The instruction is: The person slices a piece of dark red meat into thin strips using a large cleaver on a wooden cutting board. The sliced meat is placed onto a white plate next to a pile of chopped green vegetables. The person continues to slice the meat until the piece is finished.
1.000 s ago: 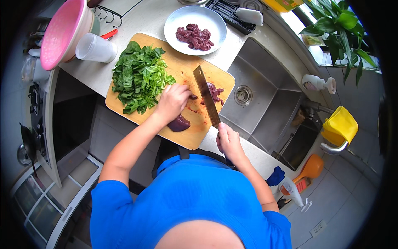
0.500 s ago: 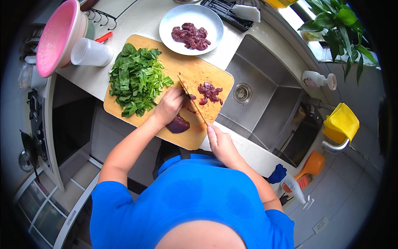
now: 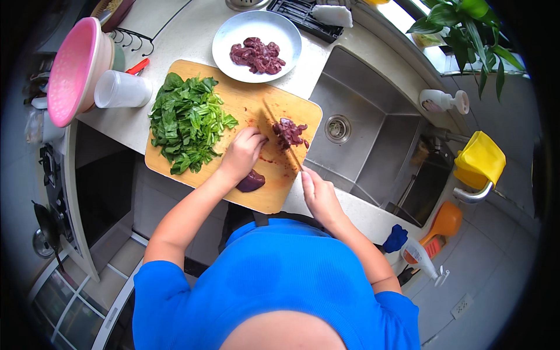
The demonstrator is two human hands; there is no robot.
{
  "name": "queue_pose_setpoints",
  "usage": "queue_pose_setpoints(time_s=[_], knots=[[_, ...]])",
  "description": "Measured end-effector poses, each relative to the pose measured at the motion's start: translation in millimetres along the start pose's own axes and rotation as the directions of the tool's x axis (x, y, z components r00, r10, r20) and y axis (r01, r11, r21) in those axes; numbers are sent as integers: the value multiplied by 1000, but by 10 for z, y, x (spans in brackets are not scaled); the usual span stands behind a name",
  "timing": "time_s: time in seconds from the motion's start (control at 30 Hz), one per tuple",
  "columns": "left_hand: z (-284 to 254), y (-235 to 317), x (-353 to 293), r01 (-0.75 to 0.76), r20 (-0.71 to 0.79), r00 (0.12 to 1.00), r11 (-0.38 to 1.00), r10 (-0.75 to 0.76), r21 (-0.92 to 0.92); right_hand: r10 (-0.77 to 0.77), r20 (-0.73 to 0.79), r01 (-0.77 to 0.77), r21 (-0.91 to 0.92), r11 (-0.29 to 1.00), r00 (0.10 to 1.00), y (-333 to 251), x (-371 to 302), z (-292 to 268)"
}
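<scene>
My right hand (image 3: 322, 197) grips the handle of a kitchen knife (image 3: 295, 158), its blade seen nearly edge-on and slanting up to the left. The blade lies against a small heap of sliced dark red liver (image 3: 290, 134) at the cutting board's right side. On the wooden board (image 3: 245, 198), my left hand (image 3: 240, 155) has its fingers curled down, with a dark bit of liver showing at the fingertips. A larger uncut liver piece (image 3: 251, 181) rests just below that hand. Chopped leafy greens (image 3: 188, 123) are piled on the board's left half.
Beyond the board stands a white plate (image 3: 226, 65) of sliced liver. A steel sink (image 3: 364, 125) is to the right, with a yellow cloth (image 3: 480, 158) by its faucet. At left are a plastic container (image 3: 121, 89), a pink basin (image 3: 71, 73) and a red-handled tool (image 3: 138, 66).
The knife has moved right, away from my left fingers and up to the sliced heap, which is bunched closer together. My left hand stays near the uncut piece.
</scene>
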State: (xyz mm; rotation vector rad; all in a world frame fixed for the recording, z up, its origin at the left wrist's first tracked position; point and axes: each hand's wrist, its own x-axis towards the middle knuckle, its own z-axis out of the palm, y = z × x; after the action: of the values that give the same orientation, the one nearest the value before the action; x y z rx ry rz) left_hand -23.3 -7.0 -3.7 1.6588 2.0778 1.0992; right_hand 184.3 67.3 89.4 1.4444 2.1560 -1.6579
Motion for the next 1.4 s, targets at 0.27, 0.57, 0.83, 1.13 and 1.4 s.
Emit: queue_pose_setpoints(time_s=[0.27,0.57,0.83,1.13,1.4], knots=[[18,165,76,79,13,997,995,-79,-64,-138,-179,119,-112,987,974,141,-53,-276],[-1,239,-36,156,-23,987,981,-159,-114,-279,-130,215,-369,904,952,308,-52,182],[-83,312,-153,317,-78,939,930,-336,-186,-300,-71,237,-455,858,951,138,362,-207],[132,320,-136,417,-333,738,785,-586,-457,-77,-23,80,158,984,997,390,53,-454],[697,510,118,387,-553,738,914,-386,-121,100,54,-114,402,908,993,1046,215,-389]])
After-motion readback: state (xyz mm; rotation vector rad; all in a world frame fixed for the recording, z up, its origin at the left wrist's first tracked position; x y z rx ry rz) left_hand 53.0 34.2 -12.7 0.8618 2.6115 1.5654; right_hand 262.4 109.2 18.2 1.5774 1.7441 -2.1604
